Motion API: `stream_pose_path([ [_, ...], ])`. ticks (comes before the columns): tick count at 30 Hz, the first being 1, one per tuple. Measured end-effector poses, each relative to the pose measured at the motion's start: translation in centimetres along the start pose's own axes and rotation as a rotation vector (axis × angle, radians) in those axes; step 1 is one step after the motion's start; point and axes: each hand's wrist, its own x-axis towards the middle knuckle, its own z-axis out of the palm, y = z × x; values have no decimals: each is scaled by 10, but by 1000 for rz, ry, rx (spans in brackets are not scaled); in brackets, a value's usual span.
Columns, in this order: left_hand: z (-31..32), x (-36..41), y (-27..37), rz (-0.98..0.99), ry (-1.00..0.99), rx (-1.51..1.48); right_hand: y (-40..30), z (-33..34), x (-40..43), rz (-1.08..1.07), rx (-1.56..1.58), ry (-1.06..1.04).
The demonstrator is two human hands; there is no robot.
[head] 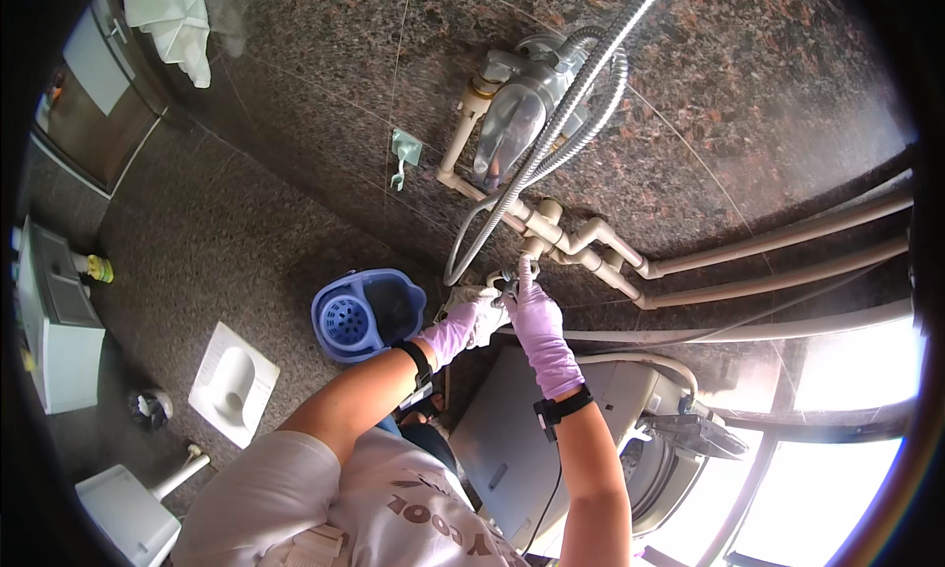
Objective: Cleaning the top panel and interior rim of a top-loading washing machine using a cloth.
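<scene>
My left hand (472,320), in a pink glove, has a wet white cloth (487,317) in it beside the wall pipes. My right hand (533,308), gloved the same way, is at a small metal faucet (509,279) below the pipe joint, with one finger stretched up against the beige fitting (533,248). Its other fingers are bent near the faucet, and whether they grip it is not clear. Above both hands, a flexible metal shower hose (509,190) loops down in front of the beige pipes (605,272) and a shower mixer (531,102).
A blue mop bucket (369,316) stands on the floor left of my hands. A washing machine (554,412) is close by on the right. Farther left are a white squat toilet (235,386), a cabinet (70,331) and a cistern (125,511). A shower holder (404,150) is fixed to the wall.
</scene>
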Motion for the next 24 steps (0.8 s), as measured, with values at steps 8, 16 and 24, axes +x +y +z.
stream_pose_path([
  [8,1,0,-3,139,-62,208,4,-10,2,8,67,-92],
  [16,-33,28,0,520,61,503,18,55,-54,813,1303,420],
  [24,-110,48,28,651,394,544,-9,112,-22,970,2381,97],
])
